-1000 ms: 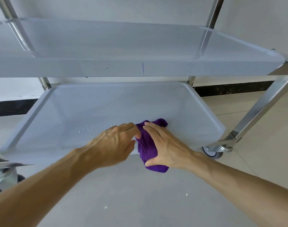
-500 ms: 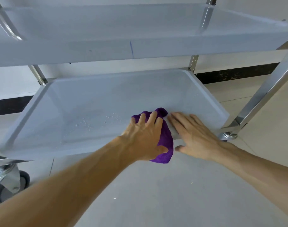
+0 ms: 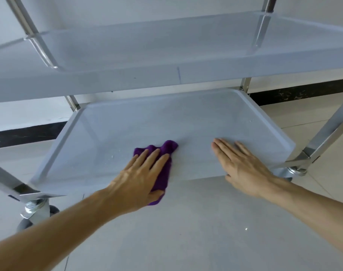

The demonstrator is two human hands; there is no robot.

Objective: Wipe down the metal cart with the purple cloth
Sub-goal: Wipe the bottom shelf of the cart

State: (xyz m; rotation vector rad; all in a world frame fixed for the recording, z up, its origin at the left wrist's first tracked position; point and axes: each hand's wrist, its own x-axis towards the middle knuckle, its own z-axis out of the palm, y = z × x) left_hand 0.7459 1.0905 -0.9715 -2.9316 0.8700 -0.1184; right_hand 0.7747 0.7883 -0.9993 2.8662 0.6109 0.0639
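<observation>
The left hand (image 3: 139, 178) lies flat, fingers straight, pressing the cloth (image 3: 162, 167) onto the front edge of the cart (image 3: 205, 122)'s lower tray. The right hand (image 3: 242, 165) rests flat and bare on the same tray, holding nothing. A few specks, perhaps water drops, dot the tray. Behind are pale floor tiles (image 3: 303, 114), a dark skirting (image 3: 295, 93) and a white wall.

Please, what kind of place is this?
Probably a plain indoor room, perhaps a service or work area: a tiled floor, a white wall with a dark baseboard, and a wheeled metal cart being wiped.
</observation>
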